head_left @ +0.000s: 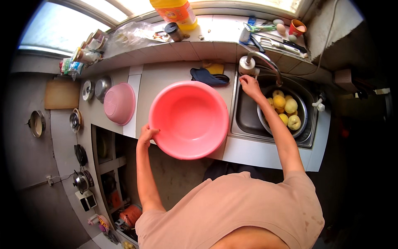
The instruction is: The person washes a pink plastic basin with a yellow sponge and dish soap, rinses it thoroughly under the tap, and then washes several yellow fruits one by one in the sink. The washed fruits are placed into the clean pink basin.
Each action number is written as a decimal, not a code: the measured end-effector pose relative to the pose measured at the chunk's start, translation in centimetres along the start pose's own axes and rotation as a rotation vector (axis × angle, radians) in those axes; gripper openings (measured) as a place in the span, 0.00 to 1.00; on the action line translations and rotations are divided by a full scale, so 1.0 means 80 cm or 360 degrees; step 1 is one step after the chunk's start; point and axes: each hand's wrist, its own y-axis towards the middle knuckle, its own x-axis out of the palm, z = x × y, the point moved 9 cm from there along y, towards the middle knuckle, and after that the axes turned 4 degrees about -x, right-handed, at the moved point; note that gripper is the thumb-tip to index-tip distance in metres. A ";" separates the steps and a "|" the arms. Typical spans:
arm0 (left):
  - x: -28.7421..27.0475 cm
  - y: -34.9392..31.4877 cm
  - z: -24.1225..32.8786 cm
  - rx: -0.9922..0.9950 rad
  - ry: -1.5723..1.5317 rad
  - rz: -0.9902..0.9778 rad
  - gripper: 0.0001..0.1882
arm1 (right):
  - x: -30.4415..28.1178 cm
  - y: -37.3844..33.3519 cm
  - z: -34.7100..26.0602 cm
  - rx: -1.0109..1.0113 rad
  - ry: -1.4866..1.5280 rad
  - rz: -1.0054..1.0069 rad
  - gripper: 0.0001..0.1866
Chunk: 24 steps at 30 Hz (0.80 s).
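Observation:
A large, round pink plastic basin (pixel 188 143) stands on the counter left of the sink, its inside bare. My left hand (pixel 146 135) grips its near-left rim, thumb over the edge. My right hand (pixel 250 86) reaches to the sink's far-left corner, beside the white base (pixel 247 65) of the curved metal faucet (pixel 270 62). Its fingers are drawn together; whatever they hold, if anything, is too small to make out. Under my right forearm, a metal bowl (pixel 304 120) in the sink (pixel 248 118) holds several yellow round fruits (pixel 290 105).
A pink colander (pixel 119 103) and metal bowls (pixel 103 87) sit to the left. Dark cloths (pixel 207 77) lie behind the basin. Along the ledge stand a yellow jug (pixel 176 14), a dark jar (pixel 173 31), a peeler (pixel 265 28) and a red cup (pixel 297 28) with eggs.

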 end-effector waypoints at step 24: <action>0.060 -0.018 0.184 0.1502 0.1051 0.0948 0.22 | 0.132 0.104 0.007 0.0698 -0.0509 -0.0011 0.29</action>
